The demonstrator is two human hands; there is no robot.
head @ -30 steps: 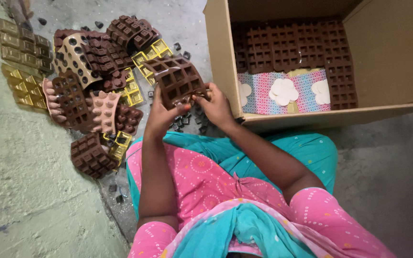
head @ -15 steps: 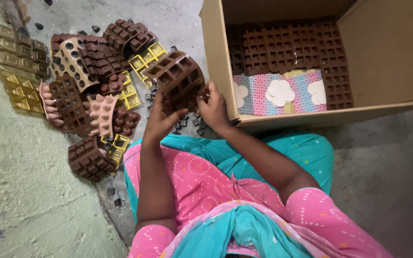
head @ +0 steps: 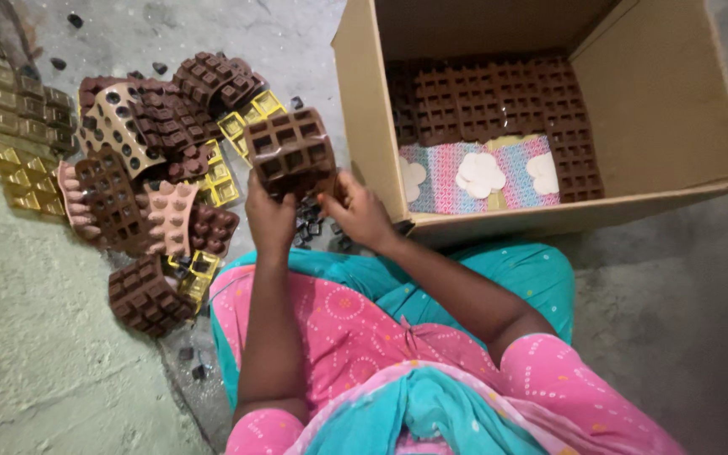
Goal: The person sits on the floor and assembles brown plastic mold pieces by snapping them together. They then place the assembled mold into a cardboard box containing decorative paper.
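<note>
Both hands, left hand (head: pixel 269 221) and right hand (head: pixel 355 211), fingers closed on a brown mould (head: pixel 290 153), bent, above small chocolate pieces (head: pixel 309 226) on the floor beside the cardboard box (head: pixel 364 126); emptying appears in hand, further flexing judged necessary

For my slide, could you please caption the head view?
Left hand and right hand flex a brown silicone grid mould beside an open cardboard box.

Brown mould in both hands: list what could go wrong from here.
1. The brown mould is bent between the left hand and right hand; pieces popping out may scatter among the small dark pieces on the floor.
2. The mould pile lies close beside the left arm; a sweep might knock it.
3. The cardboard box wall crowds the right hand.
</note>
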